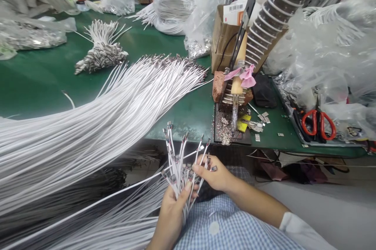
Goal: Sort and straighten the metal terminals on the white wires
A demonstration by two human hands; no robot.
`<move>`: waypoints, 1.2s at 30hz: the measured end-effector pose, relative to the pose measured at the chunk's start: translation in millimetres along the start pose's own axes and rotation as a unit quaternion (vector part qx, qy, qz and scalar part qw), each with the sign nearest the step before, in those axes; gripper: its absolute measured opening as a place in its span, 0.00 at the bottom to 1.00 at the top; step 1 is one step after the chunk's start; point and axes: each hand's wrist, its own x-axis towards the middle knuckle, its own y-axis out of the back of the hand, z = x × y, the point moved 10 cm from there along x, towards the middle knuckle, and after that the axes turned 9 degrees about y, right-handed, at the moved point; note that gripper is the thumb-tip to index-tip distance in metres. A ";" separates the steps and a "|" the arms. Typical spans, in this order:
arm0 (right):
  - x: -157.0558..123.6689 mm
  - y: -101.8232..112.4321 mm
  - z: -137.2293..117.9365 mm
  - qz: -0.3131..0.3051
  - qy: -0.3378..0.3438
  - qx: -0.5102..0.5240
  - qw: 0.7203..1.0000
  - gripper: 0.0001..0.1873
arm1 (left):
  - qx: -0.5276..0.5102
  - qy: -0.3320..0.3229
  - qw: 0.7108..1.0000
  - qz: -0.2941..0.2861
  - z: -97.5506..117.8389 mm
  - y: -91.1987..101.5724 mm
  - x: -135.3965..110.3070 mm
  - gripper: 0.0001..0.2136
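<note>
white cables, bunched with tips fanned upward, are clasped by the left hand, thumb laid across the front, just off the near edge of the green table. the right hand is bent in from the side, forearm slanted, with cables pinched up top by its thumb and fingers, how many can't be told tbh.
</note>
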 end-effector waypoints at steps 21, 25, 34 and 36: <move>-10.1 2.1 -1.5 -0.100 0.018 -0.085 0.991 0.14 | -0.116 0.010 0.992 0.050 9.0 10.4 3.5 0.15; -6.7 -2.5 -0.6 -0.079 0.022 -0.047 0.995 0.10 | -0.108 0.012 0.993 0.043 7.9 5.8 2.7 0.14; 0.5 -5.3 6.2 -0.039 0.011 -0.017 0.999 0.16 | -0.081 -0.010 0.997 0.008 6.9 -0.4 3.4 0.13; -0.1 -3.7 3.3 -0.038 0.023 -0.022 0.999 0.16 | -0.083 -0.011 0.996 0.011 7.9 -0.1 3.3 0.13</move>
